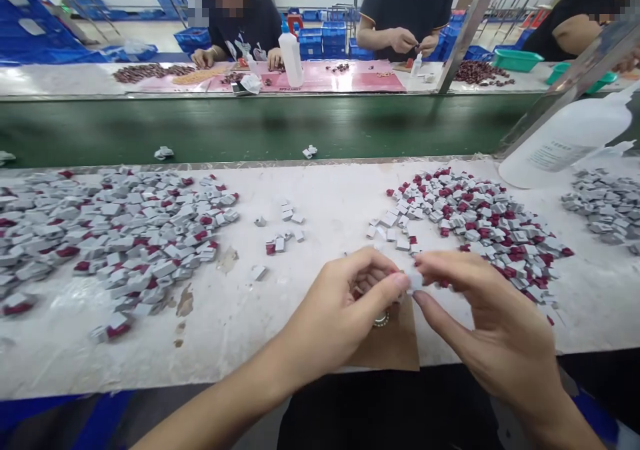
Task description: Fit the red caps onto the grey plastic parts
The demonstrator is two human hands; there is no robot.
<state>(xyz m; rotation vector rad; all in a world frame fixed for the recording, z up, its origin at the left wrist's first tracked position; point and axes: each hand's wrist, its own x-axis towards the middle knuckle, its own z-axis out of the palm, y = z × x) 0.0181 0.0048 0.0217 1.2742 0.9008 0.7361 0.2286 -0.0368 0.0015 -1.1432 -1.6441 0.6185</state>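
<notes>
A small light grey plastic block (414,281) sits between the fingertips of both hands, just above the table. My left hand (340,310) pinches it with thumb and index finger, the other fingers curled in. From the other side, the thumb and fingers of my right hand (493,320) close on the same block. Below my left hand lie a piece of brown cardboard (400,350) and a round metal cap with a ridged edge (381,319), partly hidden. A pile of grey and dark red plastic blocks (480,217) spreads beyond my right hand.
A larger pile of grey and red blocks (125,230) covers the left side; several loose ones (285,233) lie mid-table. At right stand a white squeeze bottle (560,140) and a grey pile (607,203). Across the green belt (240,127), people work at another table (420,89).
</notes>
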